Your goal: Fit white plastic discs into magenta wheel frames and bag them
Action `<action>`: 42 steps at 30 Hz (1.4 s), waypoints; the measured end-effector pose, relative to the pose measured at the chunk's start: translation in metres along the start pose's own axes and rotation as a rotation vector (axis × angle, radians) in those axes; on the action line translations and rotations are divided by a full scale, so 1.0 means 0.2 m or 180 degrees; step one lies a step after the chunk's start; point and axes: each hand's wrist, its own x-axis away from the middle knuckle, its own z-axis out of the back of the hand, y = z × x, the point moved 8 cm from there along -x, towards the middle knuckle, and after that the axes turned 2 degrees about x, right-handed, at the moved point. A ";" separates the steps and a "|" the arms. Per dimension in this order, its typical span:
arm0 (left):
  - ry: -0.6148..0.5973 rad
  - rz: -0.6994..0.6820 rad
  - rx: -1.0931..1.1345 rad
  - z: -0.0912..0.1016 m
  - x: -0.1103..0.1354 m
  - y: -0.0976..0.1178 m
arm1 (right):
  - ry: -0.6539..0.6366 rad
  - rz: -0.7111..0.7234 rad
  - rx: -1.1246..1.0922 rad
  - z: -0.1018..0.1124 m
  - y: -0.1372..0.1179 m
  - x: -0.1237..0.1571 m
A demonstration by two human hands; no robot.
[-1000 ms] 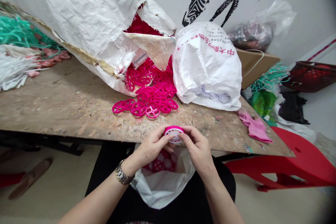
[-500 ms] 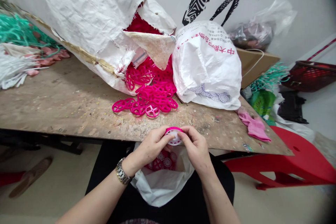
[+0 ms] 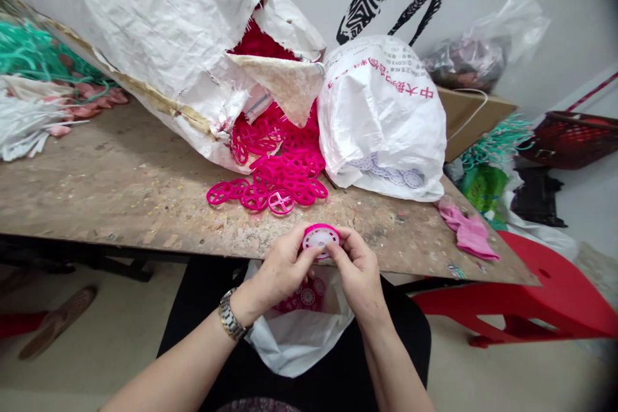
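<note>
Between my two hands is a pink ring with a white slotted disc [image 3: 320, 236] set in it, held over the table's front edge. My left hand [image 3: 286, 265] grips its left side, thumb on the disc's face. On the other side my right hand [image 3: 356, 265] pinches it, thumb also pressed on the face. The fingers behind the disc are hidden. Below, an open white bag [image 3: 299, 351] in my lap holds several pink-and-white discs [image 3: 307, 297]. Loose pink spoked rings [image 3: 280, 202] lie heaped on the table ahead of my hands.
A large torn white sack [image 3: 159, 45] spills the pink rings onto the worn table [image 3: 120, 206]. Beside it stands a white bag [image 3: 381, 122] with pale slotted discs [image 3: 412, 178]. A pink cloth [image 3: 466, 232] lies near the right edge, by a red stool [image 3: 541, 283].
The white disc now sits level inside the pink ring, where before it was lower and offset from it. Both thumbs have moved onto its lower face.
</note>
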 end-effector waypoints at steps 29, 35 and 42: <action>-0.0399 0.0241 -0.0213 -0.04 0.01 -0.03 | -0.0127 -0.0074 -0.0071 0.00 0.04 0.01; -0.0744 0.0059 -0.0486 -0.05 0.04 0.00 | -0.0208 -0.0066 0.0002 0.01 0.05 0.06; -0.0892 -0.0659 -0.1249 -0.04 0.05 0.10 | -0.0268 -0.0178 0.0111 0.04 0.06 0.10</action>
